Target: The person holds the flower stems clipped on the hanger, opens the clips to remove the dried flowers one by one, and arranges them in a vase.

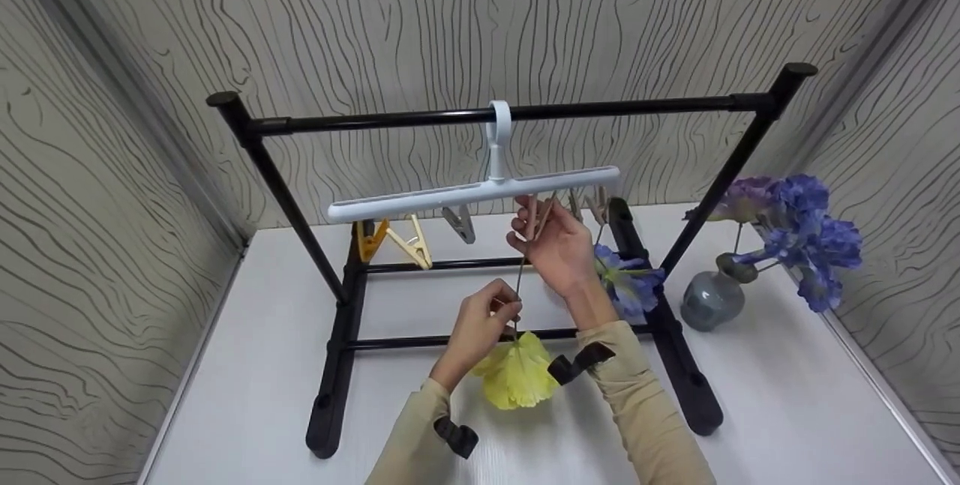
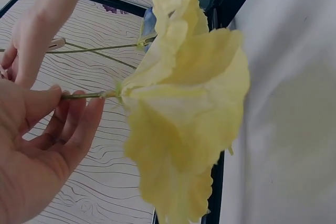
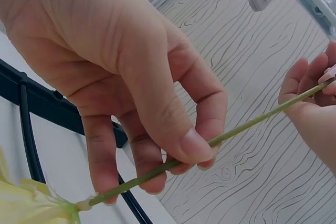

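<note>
A yellow artificial flower (image 1: 517,376) hangs head down under a pale blue clip hanger (image 1: 420,202). My left hand (image 1: 480,324) pinches its green stem (image 3: 252,121) between thumb and fingers, just above the bloom. Higher up, my right hand (image 1: 562,249) grips a pink clothespin (image 1: 533,217) on the hanger's right half. The stem's upper end reaches that clothespin, partly hidden by the right fingers in the right wrist view. To the right of these hands, a blue flower (image 1: 626,282) hangs head down, its stem rising to the hanger's right-end clips.
The hanger hooks over the top bar of a black rack (image 1: 637,107) on a white table (image 1: 255,380). Orange (image 1: 372,240), cream (image 1: 414,245) and grey clips (image 1: 460,225) dangle on its left half. A grey-blue vase (image 1: 711,303) with blue and purple flowers (image 1: 814,226) stands at right.
</note>
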